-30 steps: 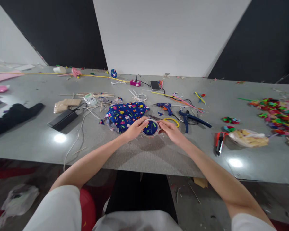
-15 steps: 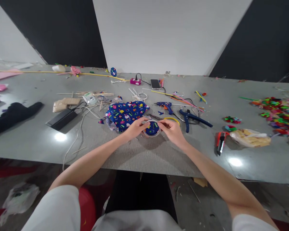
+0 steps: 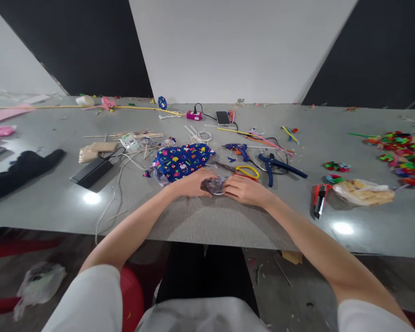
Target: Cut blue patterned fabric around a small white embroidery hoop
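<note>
My left hand [image 3: 193, 183] and my right hand [image 3: 246, 189] grip a small round piece [image 3: 216, 186] from both sides, just above the table. Its greyish underside faces up, with a pale rim at the lower edge; the fingers cover its sides. Behind my left hand lies a blue patterned cloth [image 3: 182, 161]. Scissors [image 3: 247, 172] with yellow and red handles rest just beyond my right hand. Farther back are a blue glue gun [image 3: 238, 150] and blue-handled pliers [image 3: 282, 168].
A black box with a cable [image 3: 94, 171] and thin wooden sticks [image 3: 141, 135] are on the left. To the right sit a red utility knife [image 3: 320, 201], a plastic bag [image 3: 364, 192] and colourful fuzzy pieces [image 3: 403, 152]. A phone [image 3: 223, 118] lies near the wall.
The round piece has been turned over: its blue patterned face showed before, and its greyish back shows now. Both hands have shifted from fingertip holds to wrapping round its sides.
</note>
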`<state>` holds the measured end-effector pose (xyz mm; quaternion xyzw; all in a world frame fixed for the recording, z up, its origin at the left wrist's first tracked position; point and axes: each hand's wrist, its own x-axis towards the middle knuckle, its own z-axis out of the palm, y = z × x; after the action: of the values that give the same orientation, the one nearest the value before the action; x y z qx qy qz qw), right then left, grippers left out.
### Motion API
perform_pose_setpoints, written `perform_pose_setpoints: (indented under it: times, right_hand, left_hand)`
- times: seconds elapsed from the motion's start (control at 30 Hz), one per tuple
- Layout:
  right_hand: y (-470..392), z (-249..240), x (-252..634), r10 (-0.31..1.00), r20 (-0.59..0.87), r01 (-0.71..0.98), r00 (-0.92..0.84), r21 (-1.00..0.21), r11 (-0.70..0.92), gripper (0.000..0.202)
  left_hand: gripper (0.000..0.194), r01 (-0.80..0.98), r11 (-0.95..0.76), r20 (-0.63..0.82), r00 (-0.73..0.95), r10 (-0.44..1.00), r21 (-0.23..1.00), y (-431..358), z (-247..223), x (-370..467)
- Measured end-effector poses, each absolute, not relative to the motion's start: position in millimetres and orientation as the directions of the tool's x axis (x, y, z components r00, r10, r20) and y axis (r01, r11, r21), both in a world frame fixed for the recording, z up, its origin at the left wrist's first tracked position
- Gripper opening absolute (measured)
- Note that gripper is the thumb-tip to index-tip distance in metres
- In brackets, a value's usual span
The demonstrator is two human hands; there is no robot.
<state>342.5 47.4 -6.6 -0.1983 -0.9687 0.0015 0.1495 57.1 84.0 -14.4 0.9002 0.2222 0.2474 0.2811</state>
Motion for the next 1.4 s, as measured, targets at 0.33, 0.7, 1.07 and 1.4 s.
perform_pose_setpoints:
  times: [0.33,0.7,1.07,1.4]
  right_hand:
    - [54.7,-16.8,340.1,0.688,0.426,0.607,-0.587,-0.330,0.723,0.021]
    - [47.0,-29.5,323.2,0.891,0.321,0.778,-0.321,-0.446,0.441,0.037]
    - [44.0,-37.4,316.6,0.901,0.256,0.855,-0.350,-0.306,0.419,0.025]
    - [32.2,-15.7,315.6,0.734,0.373,0.721,-0.568,-0.204,0.662,0.017]
  left_hand:
    - [0.041,0.449,-0.700,0.284,0.689,0.667,0.556,86.4,-22.4,55.0]
    - [0.061,0.533,-0.714,0.180,0.730,0.660,0.454,86.3,-25.7,52.0]
    - [0.065,0.567,-0.714,0.138,0.736,0.663,0.410,87.4,-25.3,50.2]
    - [0.065,0.580,-0.716,0.122,0.738,0.664,0.387,86.1,-24.1,49.7]
